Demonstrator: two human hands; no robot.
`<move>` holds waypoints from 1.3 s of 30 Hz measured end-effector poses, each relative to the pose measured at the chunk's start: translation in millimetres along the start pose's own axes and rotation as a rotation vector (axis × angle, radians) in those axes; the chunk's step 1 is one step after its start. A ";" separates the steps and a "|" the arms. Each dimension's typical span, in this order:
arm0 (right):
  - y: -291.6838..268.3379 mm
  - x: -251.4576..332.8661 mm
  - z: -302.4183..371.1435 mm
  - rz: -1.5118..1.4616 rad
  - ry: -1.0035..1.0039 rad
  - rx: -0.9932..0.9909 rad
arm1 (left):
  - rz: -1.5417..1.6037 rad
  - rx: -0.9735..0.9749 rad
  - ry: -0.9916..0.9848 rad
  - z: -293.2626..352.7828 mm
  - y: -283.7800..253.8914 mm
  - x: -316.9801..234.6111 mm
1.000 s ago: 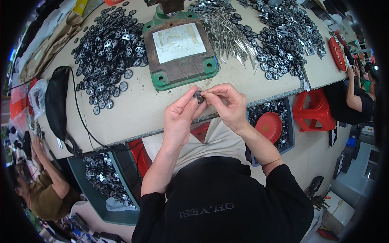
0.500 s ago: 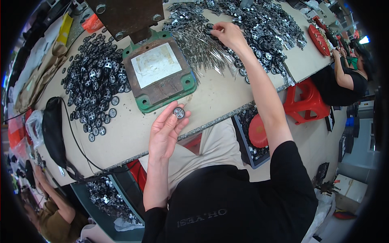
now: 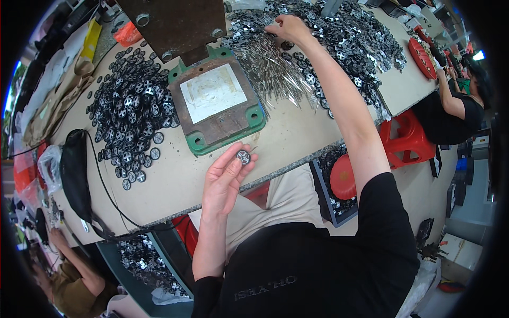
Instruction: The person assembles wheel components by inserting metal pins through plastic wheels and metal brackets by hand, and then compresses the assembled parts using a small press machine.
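My left hand (image 3: 222, 183) is closed over the table's near edge, pinching a small black toy wheel (image 3: 243, 157) with a silver spoked hub between thumb and fingers. A thin pin seems to stick out just beyond the wheel. At the far side, my right hand (image 3: 290, 29) dips its bent fingers into a heap of small black and silver parts (image 3: 318, 24). Whatever lies between those fingertips is too small to make out. Just below that hand lies a spread of thin metal rods (image 3: 268, 66), with a few loose wheels beside it.
A green-based press (image 3: 222, 114) with a white pad stands mid-table, its dark upper block (image 3: 169, 24) overhead. Left of it lies a big pile of wheels (image 3: 135, 106). Bins of parts (image 3: 159, 252) sit below the table edge. A red stool (image 3: 405, 140) and other people are nearby.
My right hand has shifted from beside the rods and a loose wheel to farther up, into the small parts. My left hand still grips the wheel. The whole view has shifted slightly.
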State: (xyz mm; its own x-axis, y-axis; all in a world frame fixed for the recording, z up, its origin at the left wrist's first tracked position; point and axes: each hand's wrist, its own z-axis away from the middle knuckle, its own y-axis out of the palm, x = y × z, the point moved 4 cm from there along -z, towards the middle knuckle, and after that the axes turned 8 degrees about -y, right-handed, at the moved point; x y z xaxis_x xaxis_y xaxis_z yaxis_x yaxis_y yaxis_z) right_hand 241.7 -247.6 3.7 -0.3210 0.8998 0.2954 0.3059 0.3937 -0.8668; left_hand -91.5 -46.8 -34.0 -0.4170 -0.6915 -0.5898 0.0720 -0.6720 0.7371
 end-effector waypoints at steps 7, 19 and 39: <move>-7.9 0.2 13.0 -0.259 0.008 0.140 | 0.001 -0.015 -0.005 0.5 -0.4 0.5; -66.4 118.9 227.7 -1.542 0.280 0.299 | -0.120 -0.103 0.134 1.7 8.7 4.0; -76.9 126.9 242.3 -1.036 -0.057 0.168 | -0.148 -0.182 0.188 9.9 7.5 4.0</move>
State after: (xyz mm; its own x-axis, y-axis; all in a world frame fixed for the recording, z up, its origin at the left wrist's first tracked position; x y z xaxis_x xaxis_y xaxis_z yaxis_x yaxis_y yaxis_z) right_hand -39.8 -209.2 10.5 -0.3975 0.1255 0.9090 -0.2694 0.9310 -0.2464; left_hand -101.6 -52.0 -27.5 -0.2615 -0.6079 -0.7497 0.1911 -0.7940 0.5771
